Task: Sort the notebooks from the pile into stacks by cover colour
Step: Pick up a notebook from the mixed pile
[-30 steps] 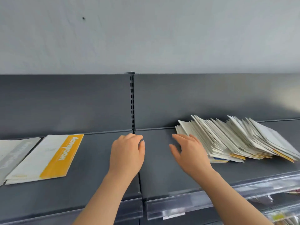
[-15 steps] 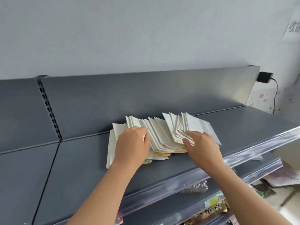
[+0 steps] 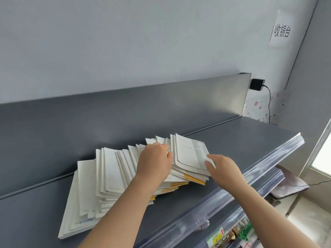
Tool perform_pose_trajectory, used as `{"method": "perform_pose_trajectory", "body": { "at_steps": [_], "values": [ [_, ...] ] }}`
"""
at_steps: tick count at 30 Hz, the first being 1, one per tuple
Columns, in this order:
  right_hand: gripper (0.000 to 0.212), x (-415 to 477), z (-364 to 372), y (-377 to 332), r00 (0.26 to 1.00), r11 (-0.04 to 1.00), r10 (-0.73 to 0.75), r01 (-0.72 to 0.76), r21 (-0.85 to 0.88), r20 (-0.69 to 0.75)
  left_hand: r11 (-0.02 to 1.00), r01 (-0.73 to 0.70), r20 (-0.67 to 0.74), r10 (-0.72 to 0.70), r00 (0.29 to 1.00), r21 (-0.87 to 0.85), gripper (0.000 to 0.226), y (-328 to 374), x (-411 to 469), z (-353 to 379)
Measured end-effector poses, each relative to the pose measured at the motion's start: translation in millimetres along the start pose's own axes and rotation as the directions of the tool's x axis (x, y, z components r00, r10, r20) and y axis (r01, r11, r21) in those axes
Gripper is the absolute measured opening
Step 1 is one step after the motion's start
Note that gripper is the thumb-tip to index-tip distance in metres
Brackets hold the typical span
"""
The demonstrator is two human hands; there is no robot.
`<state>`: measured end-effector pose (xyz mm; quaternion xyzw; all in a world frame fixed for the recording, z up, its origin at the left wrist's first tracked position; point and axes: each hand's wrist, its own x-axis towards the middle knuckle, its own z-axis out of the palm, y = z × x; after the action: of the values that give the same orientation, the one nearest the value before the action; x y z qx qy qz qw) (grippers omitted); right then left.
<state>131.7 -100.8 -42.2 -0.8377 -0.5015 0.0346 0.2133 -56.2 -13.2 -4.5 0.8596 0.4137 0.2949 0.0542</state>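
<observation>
The pile of notebooks [image 3: 111, 176] lies on a grey shelf [image 3: 241, 145], slumped sideways into a long fan, so that each cover shows only a strip of its edge. That is likely why both hands work at the high right end, where the covers can be peeled off one at a time. The left hand [image 3: 155, 163] rests on the fan with its fingers bent down among the edges just left of the top notebook [image 3: 189, 154]. It seems to hold the rest back, though I cannot tell whether it pinches any cover. The right hand [image 3: 225, 169] is spread, thumb apart from the fingers, with its fingertips [image 3: 208, 156] touching the top notebook's near right edge, probably to lift it. That notebook is white with a grey band along one side. Lower in the fan, yellow bands [image 3: 194, 179] peek out, and a blue mark [image 3: 86, 220] shows near the left end, so several colours remain mixed and most of the sorting looks undone. No sorted stack is in view. The shelf carries only this pile, and a clear plastic strip [image 3: 268, 158] runs along its front rim. On the lower shelf [image 3: 265, 187] beneath it sit packaged goods [image 3: 232, 235], only partly seen.
</observation>
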Motion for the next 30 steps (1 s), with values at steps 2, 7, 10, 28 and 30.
{"method": "perform_pose_trajectory", "body": {
  "at_steps": [2,7,10,28,30],
  "values": [
    [0.039,11,3,5,1.000,1.000,-0.006,0.006,0.005,0.029,1.000,0.012,0.038,-0.012,0.999,0.012,0.038,6,10,10],
    [0.032,38,17,24,0.990,0.996,-0.081,0.077,0.044,0.116,0.994,0.093,0.127,-0.100,0.987,0.059,0.037,15,25,38],
    [0.032,49,26,38,0.964,0.980,-0.197,0.188,0.066,0.180,0.982,0.155,0.108,-0.166,0.980,0.103,0.035,18,30,49],
    [0.025,76,31,71,0.885,0.853,-0.449,0.385,0.352,0.119,0.799,0.584,-0.108,-0.574,0.811,0.140,0.005,41,27,44],
    [0.025,78,35,72,0.877,0.848,-0.460,0.387,0.363,0.138,0.779,0.623,-0.119,-0.613,0.781,0.072,0.006,43,26,40]
  ]
}}
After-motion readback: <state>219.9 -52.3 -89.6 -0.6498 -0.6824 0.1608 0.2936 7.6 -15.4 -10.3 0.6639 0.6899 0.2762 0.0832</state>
